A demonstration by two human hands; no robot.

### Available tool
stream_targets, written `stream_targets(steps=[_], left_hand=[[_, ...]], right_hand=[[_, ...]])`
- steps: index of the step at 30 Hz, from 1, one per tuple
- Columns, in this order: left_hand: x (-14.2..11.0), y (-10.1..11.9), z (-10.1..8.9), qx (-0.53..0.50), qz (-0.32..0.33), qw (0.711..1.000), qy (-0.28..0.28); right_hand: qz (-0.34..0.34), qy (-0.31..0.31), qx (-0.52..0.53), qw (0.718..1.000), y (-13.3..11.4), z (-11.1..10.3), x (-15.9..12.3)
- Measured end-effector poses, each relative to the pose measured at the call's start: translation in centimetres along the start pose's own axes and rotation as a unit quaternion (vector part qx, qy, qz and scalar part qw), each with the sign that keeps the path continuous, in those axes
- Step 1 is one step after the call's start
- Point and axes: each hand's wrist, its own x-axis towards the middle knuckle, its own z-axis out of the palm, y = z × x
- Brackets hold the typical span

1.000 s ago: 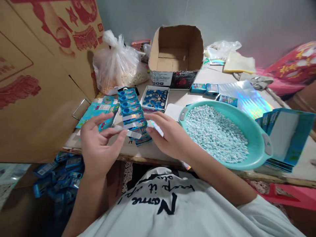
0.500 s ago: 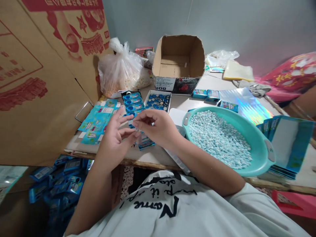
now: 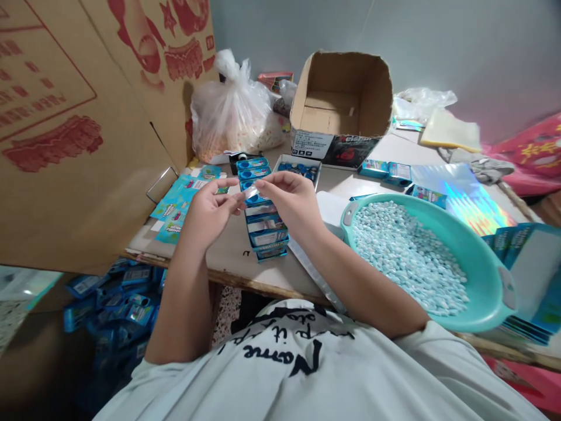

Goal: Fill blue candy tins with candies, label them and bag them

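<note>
My left hand [image 3: 209,211] pinches one end of a small clear-and-white strip [image 3: 250,192], possibly a sticker strip. Thumb and forefinger of my right hand [image 3: 298,202] are closed on its other end. Just beneath the strip runs a row of small blue candy boxes [image 3: 267,225], packed side by side and partly covered by my fingers. Behind my right hand, a shallow white box [image 3: 319,175] holds blue and silver discs. Flat blue printed cardboard [image 3: 172,204] lies left of my left hand.
At right, a turquoise basin [image 3: 486,313] holds many pale-blue candies. An opened carton [image 3: 342,111] and a tied plastic bag [image 3: 236,117] stand behind. A tall cardboard box [image 3: 87,146] walls off the left. Blue boxes [image 3: 127,304] are heaped below the table edge.
My right hand came across to the strip, and both hands moved up and away over the row of boxes. The strip is now held between them. The camera view shifted.
</note>
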Motion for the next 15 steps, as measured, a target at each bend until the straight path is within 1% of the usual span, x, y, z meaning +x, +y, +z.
stream_targets(steps=[3,7,10,15], left_hand=[[1.4,-0.2,-0.8,0.025,0.000,0.999,-0.029],[2.2,-0.6,-1.1,0.042,0.013,0.999,-0.026],[2.1,-0.8,-0.7,0.046,0.031,0.998,-0.028],[0.9,-0.1,0.1,0.079,0.076,0.994,0.014]], right_hand=[[0.001,0.024,-0.035,0.999,0.6,-0.2,1.0],[0.012,0.068,-0.064,0.996,1.6,-0.7,2.0],[0.009,0.078,-0.066,0.995,2.2,-1.0,2.2],[-0.018,0.059,-0.035,0.997,2.1,-1.2,2.0]])
